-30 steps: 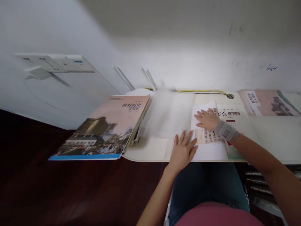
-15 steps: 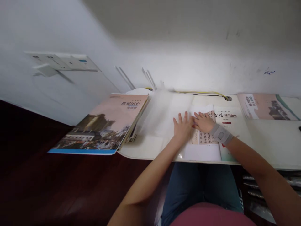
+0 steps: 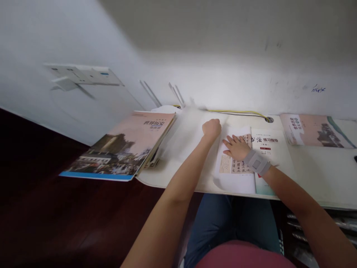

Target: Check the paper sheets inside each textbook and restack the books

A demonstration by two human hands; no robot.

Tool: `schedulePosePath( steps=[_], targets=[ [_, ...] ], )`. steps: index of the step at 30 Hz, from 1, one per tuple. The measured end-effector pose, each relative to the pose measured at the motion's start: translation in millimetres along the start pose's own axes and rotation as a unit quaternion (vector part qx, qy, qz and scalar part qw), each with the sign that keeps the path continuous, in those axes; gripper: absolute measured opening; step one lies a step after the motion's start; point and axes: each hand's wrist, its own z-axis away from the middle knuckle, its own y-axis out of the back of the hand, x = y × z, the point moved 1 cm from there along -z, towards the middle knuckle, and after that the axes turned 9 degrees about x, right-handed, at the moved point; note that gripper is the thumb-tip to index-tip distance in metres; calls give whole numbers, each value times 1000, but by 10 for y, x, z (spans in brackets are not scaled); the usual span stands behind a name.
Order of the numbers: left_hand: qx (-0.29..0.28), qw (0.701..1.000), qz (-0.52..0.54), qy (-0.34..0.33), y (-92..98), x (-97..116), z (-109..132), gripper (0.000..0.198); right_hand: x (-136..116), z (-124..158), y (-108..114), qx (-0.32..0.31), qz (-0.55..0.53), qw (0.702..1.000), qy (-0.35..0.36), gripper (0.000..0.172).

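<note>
A calligraphy practice booklet (image 3: 266,160) lies opened out, cover up, on the white desk. A thin, see-through sheet, perhaps plastic film (image 3: 181,139), spreads to its left and looks blurred. My left hand (image 3: 212,128) is curled into a fist over the sheet, near the booklet's upper left corner; its fingertips are hidden, so I cannot see whether it pinches anything. With fingers spread, my right hand (image 3: 237,147) rests flat on the booklet's left cover, beside printed brush characters. A grey band circles the right wrist.
At the left, a world history atlas (image 3: 119,145) tops a stack jutting past the desk edge. Another history booklet (image 3: 315,130) lies back right. Behind are a yellow cable (image 3: 237,111) and upright white rods (image 3: 175,93). A wall socket (image 3: 83,74) holds a plug.
My left hand has lifted from beside the right hand, moved up and slightly left, and closed into a fist. My right hand stays spread on the booklet. The view has shifted slightly.
</note>
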Motion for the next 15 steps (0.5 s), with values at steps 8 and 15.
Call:
schedulePosePath(
  steps=[8, 15],
  targets=[
    [16, 999, 34, -29, 78, 111, 196, 30, 14, -7, -37, 14, -15, 1000, 5, 56],
    [31, 964, 211, -155, 62, 354, 1508, 48, 131, -68, 29, 16, -71, 995, 66, 46]
  ],
)
